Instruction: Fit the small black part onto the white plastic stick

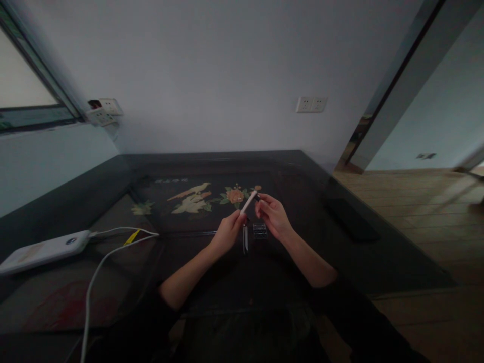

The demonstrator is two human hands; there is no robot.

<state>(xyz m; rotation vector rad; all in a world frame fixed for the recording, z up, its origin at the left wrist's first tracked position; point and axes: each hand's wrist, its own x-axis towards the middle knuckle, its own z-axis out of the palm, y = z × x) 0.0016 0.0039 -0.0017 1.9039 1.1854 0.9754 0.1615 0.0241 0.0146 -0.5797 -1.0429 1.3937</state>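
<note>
Left hand (229, 232): closed around the lower end of a slim white stick (248, 201), thumb lying along it.
Right hand (276, 217): fingers curled and partly open at the stick's upper end, beside a small dark piece (257, 197); whether they pinch it, I cannot tell.
White stick: narrow, smooth-looking and pale, with a rounded upper end; it tilts toward one o'clock, held above the middle of the table, with the dark piece at its upper end. Fine detail is too small and dim to make out.
Dark table (287, 272): glossy top, spread beneath both hands.
Clear ridged item (259, 231): small and boxy, on the table at five o'clock from the stick.
Narrow pale-edged item (245, 239): upright in the view, at six o'clock, just beside the ridged one.
Bird-and-flower picture (192, 194): cream bird and pink bloom on black, stretching from nine to twelve o'clock.
White power bank (49, 249): well apart, between eight and nine o'clock, with a white cable (87, 302) and yellow tag (131, 237).
Black flat slab (351, 219): three o'clock, on the table.
Wall sockets (312, 104): a pair at one o'clock.
</note>
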